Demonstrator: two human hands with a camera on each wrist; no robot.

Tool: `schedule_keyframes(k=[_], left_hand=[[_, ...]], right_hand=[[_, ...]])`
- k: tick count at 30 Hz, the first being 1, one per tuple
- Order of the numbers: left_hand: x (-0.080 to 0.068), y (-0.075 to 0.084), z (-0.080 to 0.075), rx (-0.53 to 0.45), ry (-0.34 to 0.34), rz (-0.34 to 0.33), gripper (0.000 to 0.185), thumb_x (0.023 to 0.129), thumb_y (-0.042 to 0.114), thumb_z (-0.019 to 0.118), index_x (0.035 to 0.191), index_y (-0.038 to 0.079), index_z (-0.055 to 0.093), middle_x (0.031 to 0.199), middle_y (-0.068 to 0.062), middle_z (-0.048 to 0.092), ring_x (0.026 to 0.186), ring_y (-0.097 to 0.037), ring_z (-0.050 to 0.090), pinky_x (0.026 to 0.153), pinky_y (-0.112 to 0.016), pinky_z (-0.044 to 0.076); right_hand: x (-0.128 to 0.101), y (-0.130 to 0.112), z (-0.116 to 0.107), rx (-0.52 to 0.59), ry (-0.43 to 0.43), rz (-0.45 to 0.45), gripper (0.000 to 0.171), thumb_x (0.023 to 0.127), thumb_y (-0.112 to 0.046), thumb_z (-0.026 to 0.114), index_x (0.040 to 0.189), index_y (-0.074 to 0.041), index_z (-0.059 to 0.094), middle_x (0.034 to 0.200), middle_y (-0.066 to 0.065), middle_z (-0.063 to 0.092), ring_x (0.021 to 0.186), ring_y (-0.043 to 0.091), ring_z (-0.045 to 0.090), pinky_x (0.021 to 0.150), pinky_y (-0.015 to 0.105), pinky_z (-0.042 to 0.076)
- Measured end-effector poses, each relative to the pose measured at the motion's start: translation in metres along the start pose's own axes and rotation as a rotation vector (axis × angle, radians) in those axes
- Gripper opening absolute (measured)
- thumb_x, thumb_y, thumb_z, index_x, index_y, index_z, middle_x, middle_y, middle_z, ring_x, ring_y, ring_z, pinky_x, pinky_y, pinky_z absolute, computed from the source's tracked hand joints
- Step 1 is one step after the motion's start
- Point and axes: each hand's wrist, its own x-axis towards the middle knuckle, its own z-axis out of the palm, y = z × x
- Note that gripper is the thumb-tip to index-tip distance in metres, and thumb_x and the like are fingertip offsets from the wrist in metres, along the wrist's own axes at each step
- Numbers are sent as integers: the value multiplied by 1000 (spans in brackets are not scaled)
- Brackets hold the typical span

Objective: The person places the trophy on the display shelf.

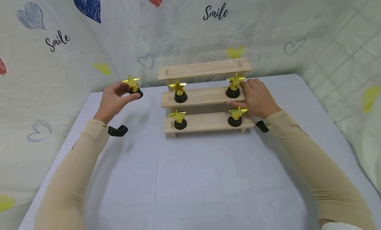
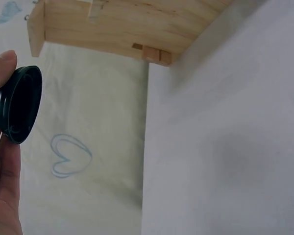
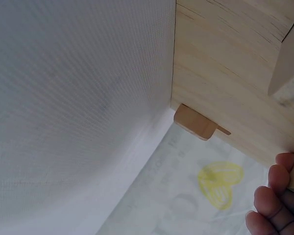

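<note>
Trophy [image 1: 132, 85] sits in my left hand [image 1: 114, 99], pinched by its black base between thumb and fingers, off the desk [image 1: 190, 177], just left of the rack [image 1: 205, 97]. My right hand [image 1: 258, 98] curls on the right end of the middle shelf, beside the trophy there [image 1: 233, 86]. My left grip is thin and low, so the star could tip out. Four trophies stand loose on the rack; a knock from either hand, or a jolt to the shelf I hold, could topple them.
</note>
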Motion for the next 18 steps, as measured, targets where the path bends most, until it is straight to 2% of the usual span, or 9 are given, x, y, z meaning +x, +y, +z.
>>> schedule_keyframes(k=[5,13,18], left_hand=[[6,20,1,-13,-1,38,45,85,25,87,124,14,68,109,14,68,109,-9,63,104,-17,50],[16,42,10,1,-9,81,39,84,24,88,116,15,69,107,14,66,105,-8,65,97,-16,51],[20,54,16,4,-21,91,40,84,26,87,118,16,68,109,13,66,109,-8,65,102,-21,52]], right_hand=[[0,-1,-2,4,-1,-1,91,85,-84,57,103,6,56,78,17,50,76,37,50,71,49,43],[0,-1,-5,-1,-15,4,90,85,-82,59,103,6,57,79,17,51,77,38,51,72,49,43],[-1,-2,-5,-2,-17,0,85,84,-76,66,103,7,56,79,17,51,76,37,49,72,48,43]])
